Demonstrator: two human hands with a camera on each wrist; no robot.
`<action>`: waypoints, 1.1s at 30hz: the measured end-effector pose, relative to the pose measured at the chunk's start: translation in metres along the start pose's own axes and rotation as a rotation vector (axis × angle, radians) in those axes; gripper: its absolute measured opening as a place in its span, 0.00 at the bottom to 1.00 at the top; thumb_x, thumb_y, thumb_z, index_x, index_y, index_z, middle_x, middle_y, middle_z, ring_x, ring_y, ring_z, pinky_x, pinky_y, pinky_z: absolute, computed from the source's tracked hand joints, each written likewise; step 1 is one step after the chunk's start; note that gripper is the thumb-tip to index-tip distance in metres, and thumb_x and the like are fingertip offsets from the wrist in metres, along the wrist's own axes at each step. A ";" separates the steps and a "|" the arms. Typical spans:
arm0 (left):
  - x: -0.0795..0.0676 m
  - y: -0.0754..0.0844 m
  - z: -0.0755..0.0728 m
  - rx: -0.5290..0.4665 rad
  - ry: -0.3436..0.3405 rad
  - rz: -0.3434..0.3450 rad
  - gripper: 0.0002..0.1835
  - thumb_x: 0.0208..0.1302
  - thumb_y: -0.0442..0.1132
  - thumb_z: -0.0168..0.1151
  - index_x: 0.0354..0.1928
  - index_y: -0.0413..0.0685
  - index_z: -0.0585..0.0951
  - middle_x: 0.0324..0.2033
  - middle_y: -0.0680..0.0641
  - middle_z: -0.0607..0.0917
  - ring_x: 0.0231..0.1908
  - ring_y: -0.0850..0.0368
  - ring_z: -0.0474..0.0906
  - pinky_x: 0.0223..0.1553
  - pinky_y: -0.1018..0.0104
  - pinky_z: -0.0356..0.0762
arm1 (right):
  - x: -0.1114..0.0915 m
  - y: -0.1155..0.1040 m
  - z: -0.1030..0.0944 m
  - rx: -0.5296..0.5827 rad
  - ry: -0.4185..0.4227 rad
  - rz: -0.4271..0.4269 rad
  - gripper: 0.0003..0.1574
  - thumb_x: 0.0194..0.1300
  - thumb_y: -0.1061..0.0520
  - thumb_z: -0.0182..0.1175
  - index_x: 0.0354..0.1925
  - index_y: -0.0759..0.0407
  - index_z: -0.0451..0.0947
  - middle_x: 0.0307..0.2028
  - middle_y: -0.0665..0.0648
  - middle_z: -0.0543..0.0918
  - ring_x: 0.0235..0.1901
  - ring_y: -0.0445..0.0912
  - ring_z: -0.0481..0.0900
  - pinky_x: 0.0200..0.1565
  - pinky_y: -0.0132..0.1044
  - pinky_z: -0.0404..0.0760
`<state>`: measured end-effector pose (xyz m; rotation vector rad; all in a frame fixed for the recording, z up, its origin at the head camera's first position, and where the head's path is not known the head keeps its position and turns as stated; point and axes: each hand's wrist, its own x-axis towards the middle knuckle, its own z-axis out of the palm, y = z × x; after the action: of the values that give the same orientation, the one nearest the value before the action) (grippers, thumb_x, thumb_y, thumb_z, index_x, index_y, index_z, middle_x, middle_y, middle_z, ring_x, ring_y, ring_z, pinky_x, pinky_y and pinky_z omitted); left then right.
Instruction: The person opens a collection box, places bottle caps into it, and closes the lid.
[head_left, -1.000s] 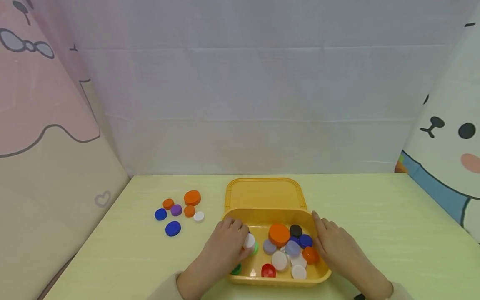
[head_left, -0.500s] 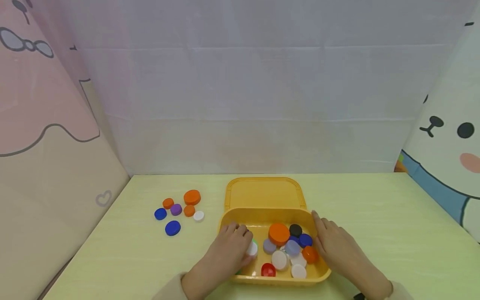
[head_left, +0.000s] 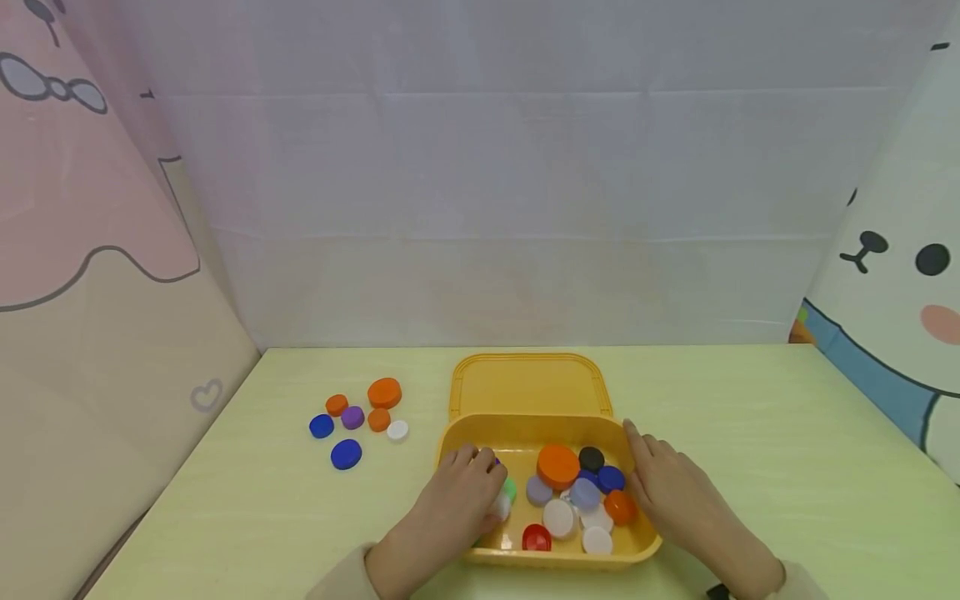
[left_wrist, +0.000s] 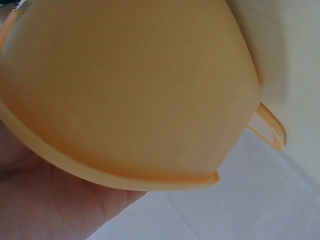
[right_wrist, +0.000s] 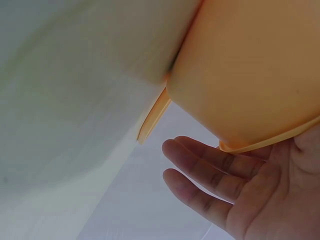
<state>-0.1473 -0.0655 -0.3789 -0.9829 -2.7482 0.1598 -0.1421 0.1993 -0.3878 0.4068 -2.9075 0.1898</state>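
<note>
A yellow plastic box (head_left: 525,428) holds bottle caps of several colours. My left hand (head_left: 450,500) reaches over its left wall, fingers bent down inside. A white bottle cap (head_left: 502,507), partly hidden by the hand, sits between thumb and forefinger, with a light green cap (head_left: 510,489) just beyond. The fingertips are hidden in the head view; the left wrist view shows the box's outer wall (left_wrist: 135,95) and part of the palm. My right hand (head_left: 671,483) rests on the right rim, its fingers (right_wrist: 195,195) extended outside the wall in the right wrist view.
Behind the box lies its yellow lid (head_left: 528,379). To the left on the table (head_left: 750,400) are loose caps, among them a blue cap (head_left: 346,454), a purple cap (head_left: 352,417) and a large orange cap (head_left: 385,392). A pale curtain (head_left: 510,208) closes off the back.
My left hand has shifted slightly right and down inside the box, and the white cap has moved toward the near side with it. The right hand stays on the rim.
</note>
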 end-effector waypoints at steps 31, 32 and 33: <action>-0.011 -0.025 -0.020 -0.115 0.066 -0.142 0.14 0.55 0.52 0.62 0.36 0.50 0.79 0.36 0.51 0.79 0.41 0.53 0.71 0.46 0.59 0.73 | 0.000 0.001 -0.001 0.001 -0.017 0.003 0.34 0.61 0.56 0.53 0.61 0.71 0.61 0.45 0.63 0.77 0.44 0.55 0.77 0.45 0.49 0.77; -0.013 -0.027 -0.020 -0.114 0.073 -0.151 0.14 0.55 0.51 0.63 0.35 0.50 0.79 0.36 0.51 0.79 0.42 0.53 0.72 0.46 0.59 0.73 | 0.000 0.001 -0.001 0.001 -0.020 0.003 0.34 0.61 0.56 0.53 0.61 0.71 0.61 0.46 0.64 0.77 0.44 0.55 0.77 0.45 0.49 0.77; -0.014 -0.028 -0.021 -0.116 0.077 -0.163 0.14 0.54 0.51 0.63 0.35 0.50 0.79 0.36 0.51 0.79 0.42 0.52 0.72 0.46 0.59 0.73 | 0.000 0.001 -0.001 0.003 -0.022 0.003 0.34 0.61 0.56 0.53 0.61 0.71 0.61 0.46 0.64 0.77 0.44 0.55 0.77 0.45 0.50 0.77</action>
<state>-0.1492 -0.0956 -0.3558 -0.7690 -2.7766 -0.0630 -0.1420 0.2001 -0.3871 0.4070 -2.9300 0.1910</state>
